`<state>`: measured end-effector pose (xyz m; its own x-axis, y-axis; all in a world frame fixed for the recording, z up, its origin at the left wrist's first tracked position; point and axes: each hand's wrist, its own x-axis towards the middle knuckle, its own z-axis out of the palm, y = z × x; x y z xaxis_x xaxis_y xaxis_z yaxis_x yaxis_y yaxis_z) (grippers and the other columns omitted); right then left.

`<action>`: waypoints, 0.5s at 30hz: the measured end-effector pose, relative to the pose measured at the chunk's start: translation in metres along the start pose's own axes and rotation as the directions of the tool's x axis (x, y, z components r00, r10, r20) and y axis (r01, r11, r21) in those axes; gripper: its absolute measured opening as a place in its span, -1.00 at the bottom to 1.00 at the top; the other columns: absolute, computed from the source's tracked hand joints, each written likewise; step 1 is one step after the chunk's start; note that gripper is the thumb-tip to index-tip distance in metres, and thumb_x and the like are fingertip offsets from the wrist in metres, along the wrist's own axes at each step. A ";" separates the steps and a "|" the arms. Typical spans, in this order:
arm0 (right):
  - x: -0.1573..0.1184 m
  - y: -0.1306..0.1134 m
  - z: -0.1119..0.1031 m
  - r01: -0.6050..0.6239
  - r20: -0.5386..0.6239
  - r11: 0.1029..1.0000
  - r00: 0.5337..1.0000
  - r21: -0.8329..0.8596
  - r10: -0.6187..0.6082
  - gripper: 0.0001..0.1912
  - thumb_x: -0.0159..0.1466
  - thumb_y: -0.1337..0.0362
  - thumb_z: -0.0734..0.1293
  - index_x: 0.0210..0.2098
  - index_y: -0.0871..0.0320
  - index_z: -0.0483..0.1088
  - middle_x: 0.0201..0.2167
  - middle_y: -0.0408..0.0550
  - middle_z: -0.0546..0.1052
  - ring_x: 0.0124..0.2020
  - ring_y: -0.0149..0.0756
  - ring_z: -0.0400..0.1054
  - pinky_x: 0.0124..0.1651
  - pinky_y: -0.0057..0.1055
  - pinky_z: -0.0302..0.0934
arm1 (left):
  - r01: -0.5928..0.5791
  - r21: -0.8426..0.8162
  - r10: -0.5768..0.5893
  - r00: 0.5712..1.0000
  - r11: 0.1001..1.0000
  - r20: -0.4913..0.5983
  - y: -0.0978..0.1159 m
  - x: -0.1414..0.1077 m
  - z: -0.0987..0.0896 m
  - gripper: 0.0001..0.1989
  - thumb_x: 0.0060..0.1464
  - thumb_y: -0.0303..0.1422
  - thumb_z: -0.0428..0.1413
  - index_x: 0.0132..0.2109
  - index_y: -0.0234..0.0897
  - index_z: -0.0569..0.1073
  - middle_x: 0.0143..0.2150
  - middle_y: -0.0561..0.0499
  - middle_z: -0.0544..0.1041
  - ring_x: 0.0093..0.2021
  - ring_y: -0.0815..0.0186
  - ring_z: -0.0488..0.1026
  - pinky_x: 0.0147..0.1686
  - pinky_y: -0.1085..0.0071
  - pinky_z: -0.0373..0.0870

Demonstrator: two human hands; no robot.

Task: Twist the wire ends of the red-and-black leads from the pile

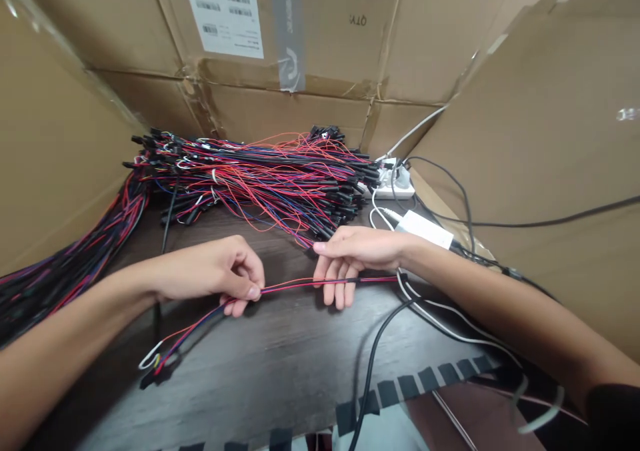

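A thin wire harness (287,287) with red, orange and dark blue strands stretches across the dark table in front of me. My left hand (217,271) pinches it between thumb and fingers left of its middle. Its left end shows a black connector (148,379) and a white wire loop (149,356), low over the tabletop. My right hand (353,249) has its fingers extended and thumb apart. The harness runs across the palm side of those fingers, ungripped, and its right end reaches a small black piece below my right wrist.
Behind my hands lies a large pile of similar harnesses (270,177); another bundle (100,244) hangs at left. A white power strip (395,183), a white adapter (425,229) and loose cables (380,344) occupy the right. Cardboard walls (310,44) surround the table (240,397); black tape strips (407,387) line its front edge.
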<state>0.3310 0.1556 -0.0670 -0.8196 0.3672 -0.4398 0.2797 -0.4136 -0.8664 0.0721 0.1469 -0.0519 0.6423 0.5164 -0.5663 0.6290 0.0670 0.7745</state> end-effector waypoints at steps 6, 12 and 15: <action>0.001 0.004 -0.004 -0.001 0.029 1.000 1.000 0.028 0.000 -0.49 0.31 -0.01 0.24 -0.28 0.42 0.44 -0.46 0.16 0.59 -0.46 -0.23 0.53 -0.36 -0.31 0.45 | 0.040 0.016 -0.041 0.999 0.999 0.029 -0.002 0.001 -0.002 -0.84 -0.03 -0.32 0.18 -0.46 -0.35 0.52 -0.57 -0.01 0.55 -0.60 0.46 0.34 -0.56 0.58 0.23; 0.001 0.003 -0.003 -0.028 0.011 0.999 1.000 0.015 0.028 -0.62 0.27 0.11 0.31 -0.31 0.40 0.43 -0.48 0.13 0.58 -0.46 -0.24 0.52 -0.39 -0.33 0.44 | 0.046 0.057 -0.048 0.999 0.997 0.025 0.003 -0.001 0.001 -0.85 -0.05 -0.35 0.17 -0.48 -0.35 0.50 -0.60 0.02 0.52 -0.61 0.46 0.32 -0.55 0.57 0.24; 0.000 0.001 -0.003 -0.028 -0.006 1.000 1.000 -0.002 0.028 -0.61 0.27 0.10 0.30 -0.32 0.40 0.43 -0.47 0.13 0.58 -0.46 -0.25 0.52 -0.38 -0.33 0.45 | 0.043 0.073 -0.045 0.998 0.996 0.032 0.003 -0.002 0.001 -0.85 -0.04 -0.36 0.16 -0.49 -0.35 0.49 -0.60 0.03 0.52 -0.60 0.46 0.32 -0.54 0.57 0.25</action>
<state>0.3327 0.1580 -0.0689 -0.8081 0.3606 -0.4658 0.3041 -0.4219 -0.8541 0.0729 0.1453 -0.0491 0.6270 0.4851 -0.6096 0.6861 0.0268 0.7270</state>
